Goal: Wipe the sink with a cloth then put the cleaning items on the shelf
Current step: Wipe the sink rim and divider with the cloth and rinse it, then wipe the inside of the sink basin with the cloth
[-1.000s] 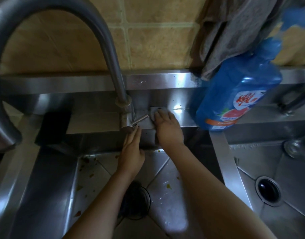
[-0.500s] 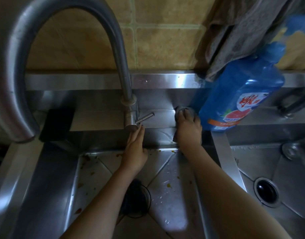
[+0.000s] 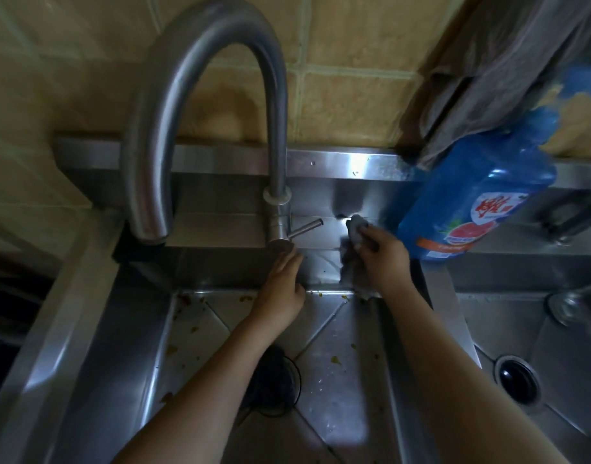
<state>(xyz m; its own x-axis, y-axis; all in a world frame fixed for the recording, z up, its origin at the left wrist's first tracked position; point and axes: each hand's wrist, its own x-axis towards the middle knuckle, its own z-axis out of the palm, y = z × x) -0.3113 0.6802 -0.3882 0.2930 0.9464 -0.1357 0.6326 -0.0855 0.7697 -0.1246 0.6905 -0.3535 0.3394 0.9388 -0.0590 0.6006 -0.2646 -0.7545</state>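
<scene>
head: cloth [image 3: 351,262] in right hand [image 3: 384,259]

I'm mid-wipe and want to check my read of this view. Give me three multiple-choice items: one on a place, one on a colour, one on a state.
1. Where is the cloth that the right hand grips?
A. Draped over the spout
B. On the back ledge, between the tap and the detergent bottle
C. Lying in the right-hand basin

2. What colour is the detergent bottle?
A. Blue
B. Green
C. White

3. What state is the floor of the left basin in?
A. Full of water
B. Spotless
C. Dotted with food scraps

Answers:
1 B: the cloth is pressed on the ledge right beside the bottle.
2 A: the bottle's body is plainly blue.
3 C: yellowish bits lie scattered across the steel floor.
</scene>
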